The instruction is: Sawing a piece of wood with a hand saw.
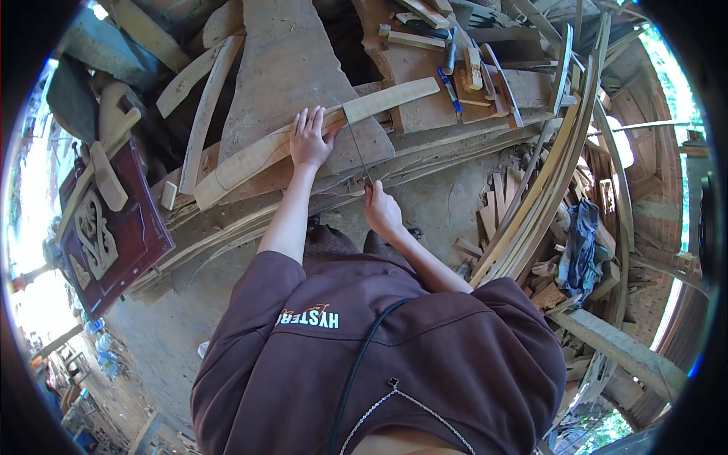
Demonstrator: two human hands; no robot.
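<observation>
My left hand point(309, 138) grips a long pale wooden board point(244, 161) from above, its fingers over the board and thumb at the right. The board lies slanted across a wooden workbench point(270, 53). My right hand point(384, 209) is closed round the handle of a thin-bladed saw point(356, 145). The blade runs up from that hand to the board, crossing it just right of my left hand. I cannot make out how deep the blade sits in the wood.
Tools and offcuts point(449, 57) lie at the back right of the bench. A dark red panel point(144, 227) with carved pieces stands at the left. Long bent strips point(557, 182) and scrap wood point(497, 205) are piled on the right. A concrete floor point(174, 303) shows below.
</observation>
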